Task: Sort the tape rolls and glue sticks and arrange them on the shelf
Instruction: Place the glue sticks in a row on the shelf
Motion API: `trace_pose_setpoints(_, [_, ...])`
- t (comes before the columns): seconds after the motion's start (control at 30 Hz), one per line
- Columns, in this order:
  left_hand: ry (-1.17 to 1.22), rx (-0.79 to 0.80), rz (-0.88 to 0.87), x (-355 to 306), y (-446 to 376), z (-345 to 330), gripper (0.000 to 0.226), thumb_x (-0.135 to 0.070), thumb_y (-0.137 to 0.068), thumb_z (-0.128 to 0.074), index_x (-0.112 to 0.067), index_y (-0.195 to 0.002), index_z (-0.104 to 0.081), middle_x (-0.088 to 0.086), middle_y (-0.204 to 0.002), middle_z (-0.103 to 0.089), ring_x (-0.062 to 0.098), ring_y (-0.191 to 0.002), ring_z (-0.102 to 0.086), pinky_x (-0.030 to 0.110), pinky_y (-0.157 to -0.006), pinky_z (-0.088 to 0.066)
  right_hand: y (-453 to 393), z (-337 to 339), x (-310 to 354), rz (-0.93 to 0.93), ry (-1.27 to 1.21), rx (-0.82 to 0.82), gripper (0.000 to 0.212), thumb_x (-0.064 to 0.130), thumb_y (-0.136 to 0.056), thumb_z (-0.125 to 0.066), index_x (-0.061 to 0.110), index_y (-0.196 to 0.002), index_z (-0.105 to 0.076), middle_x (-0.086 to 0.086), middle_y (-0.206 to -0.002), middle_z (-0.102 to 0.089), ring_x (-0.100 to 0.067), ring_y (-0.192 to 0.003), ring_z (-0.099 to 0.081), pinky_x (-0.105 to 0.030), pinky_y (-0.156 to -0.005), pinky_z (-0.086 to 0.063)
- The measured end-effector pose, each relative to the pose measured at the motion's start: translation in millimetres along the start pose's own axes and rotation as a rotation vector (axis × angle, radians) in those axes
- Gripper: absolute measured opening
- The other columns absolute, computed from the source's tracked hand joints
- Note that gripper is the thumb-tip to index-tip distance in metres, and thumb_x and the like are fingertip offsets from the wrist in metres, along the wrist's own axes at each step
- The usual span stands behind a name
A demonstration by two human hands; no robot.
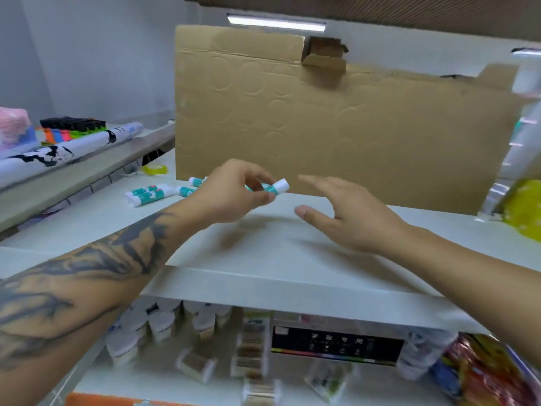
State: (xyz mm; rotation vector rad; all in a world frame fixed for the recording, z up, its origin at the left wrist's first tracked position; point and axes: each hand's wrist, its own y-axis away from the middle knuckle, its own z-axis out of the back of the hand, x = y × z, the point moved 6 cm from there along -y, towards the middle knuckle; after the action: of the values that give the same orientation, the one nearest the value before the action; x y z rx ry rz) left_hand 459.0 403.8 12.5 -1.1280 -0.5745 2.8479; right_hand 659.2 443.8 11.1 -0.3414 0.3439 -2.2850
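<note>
My left hand point(234, 191) pinches a white and teal glue stick point(278, 186) above the white shelf point(292, 259), its cap end pointing right. Just to its right, my right hand point(348, 212) hovers with fingers straight and thumb spread, holding nothing. Several more white and teal glue sticks point(152, 193) lie in a loose group on the shelf to the left, near the cardboard. A yellowish tape roll point(154, 169) lies flat farther back on the left.
A large cardboard sheet point(336, 118) stands upright along the back of the shelf. A lower left shelf holds rolled paper point(67, 150) and coloured markers point(73, 128). A yellow bag point(524, 209) sits at the right. Below are small jars point(164, 320) and packets.
</note>
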Motion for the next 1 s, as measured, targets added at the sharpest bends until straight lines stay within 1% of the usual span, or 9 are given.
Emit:
trace_pose_setpoints(0.07, [0.216, 0.008, 0.004, -20, 0, -16, 0.013, -0.027, -0.09, -0.077, -0.032, -0.102, -0.078, -0.007, -0.084, -0.074, 0.006, -0.06, -0.057, 0.018, -0.054, -0.043, 13, 16, -8, -0.027, -0.097, -0.08, 0.061, 0.06, -0.098, -0.047, 0.035, -0.153, -0.039, 0.012, -0.148, -0.052, -0.006, -0.136, -0.047, -0.029, -0.1, -0.045])
trace_pose_setpoints(0.17, [0.426, 0.045, -0.001, -59, 0, -43, 0.013, -0.027, -0.087, -0.081, -0.026, -0.1, -0.079, 0.002, -0.089, -0.078, 0.012, -0.072, -0.062, 0.03, -0.063, -0.049, 37, 44, -16, -0.042, -0.26, -0.219, 0.038, 0.05, -0.099, -0.052, 0.036, -0.133, -0.06, 0.018, -0.122, -0.067, -0.001, -0.117, -0.06, -0.014, -0.079, -0.047])
trace_pose_setpoints(0.27, [0.547, 0.058, -0.011, -99, -2, -72, 0.013, -0.028, -0.083, -0.085, -0.026, -0.093, -0.079, -0.002, -0.086, -0.078, 0.014, -0.075, -0.065, 0.034, -0.067, -0.051, 66, 75, -34, -0.104, -0.379, -0.37, 0.009, 0.04, -0.099, -0.06, 0.037, -0.104, -0.068, 0.022, -0.099, -0.072, 0.0, -0.098, -0.066, -0.025, -0.086, -0.053])
trace_pose_setpoints(0.4, [0.689, 0.13, -0.021, -159, 1, -127, 0.014, -0.026, -0.082, -0.086, -0.023, -0.093, -0.079, -0.001, -0.089, -0.079, 0.015, -0.077, -0.07, 0.035, -0.076, -0.054, 112, 113, -82, -0.219, -0.434, -0.528, 0.016, 0.036, -0.095, -0.068, 0.027, -0.107, -0.073, 0.014, -0.091, -0.075, -0.001, -0.091, -0.069, -0.031, -0.087, -0.056])
trace_pose_setpoints(0.53, [0.823, 0.263, -0.046, -232, 19, -198, 0.026, -0.022, -0.078, -0.085, -0.013, -0.101, -0.077, 0.008, -0.095, -0.079, 0.02, -0.079, -0.074, 0.045, -0.089, -0.054, 179, 147, -136, -0.313, -0.483, -0.626, 0.004, 0.026, -0.093, -0.07, 0.022, -0.091, -0.071, 0.012, -0.072, -0.073, -0.003, -0.076, -0.069, -0.029, -0.076, -0.055])
trace_pose_setpoints(0.67, [0.915, 0.469, -0.059, -310, 44, -278, 0.039, -0.021, -0.068, -0.084, -0.009, -0.103, -0.074, 0.015, -0.095, -0.076, 0.025, -0.08, -0.072, 0.056, -0.102, -0.05, 264, 180, -200, -0.443, -0.414, -0.672, 0.009, 0.03, -0.089, -0.071, 0.024, -0.083, -0.071, 0.008, -0.075, -0.071, -0.006, -0.072, -0.065, -0.03, -0.07, -0.052])
trace_pose_setpoints(0.77, [0.879, 0.596, -0.097, -364, 60, -330, 0.041, -0.019, -0.071, -0.082, -0.012, -0.11, -0.073, 0.015, -0.096, -0.077, 0.029, -0.087, -0.074, 0.055, -0.101, -0.051, 332, 205, -246, -0.497, -0.374, -0.689, 0.011, 0.035, -0.088, -0.069, 0.027, -0.083, -0.072, 0.007, -0.075, -0.07, -0.011, -0.072, -0.065, -0.041, -0.074, -0.056])
trace_pose_setpoints(0.87, [0.781, 0.69, -0.174, -417, 76, -379, 0.041, -0.021, -0.078, -0.086, -0.021, -0.117, -0.074, 0.011, -0.108, -0.077, 0.035, -0.104, -0.072, 0.047, -0.096, -0.054, 398, 226, -287, -0.539, -0.339, -0.688, 0.011, 0.033, -0.091, -0.067, 0.028, -0.083, -0.072, 0.011, -0.072, -0.069, -0.006, -0.068, -0.062, -0.037, -0.068, -0.052])
trace_pose_setpoints(1.0, [0.603, 0.667, -0.307, -480, 92, -433, 0.029, -0.018, -0.089, -0.077, -0.02, -0.118, -0.074, -0.002, -0.103, -0.079, 0.008, -0.095, -0.074, 0.02, -0.082, -0.054, 480, 249, -334, -0.623, -0.247, -0.681, 0.01, 0.03, -0.093, -0.068, 0.028, -0.085, -0.073, 0.013, -0.073, -0.069, -0.001, -0.067, -0.062, -0.023, -0.067, -0.049])
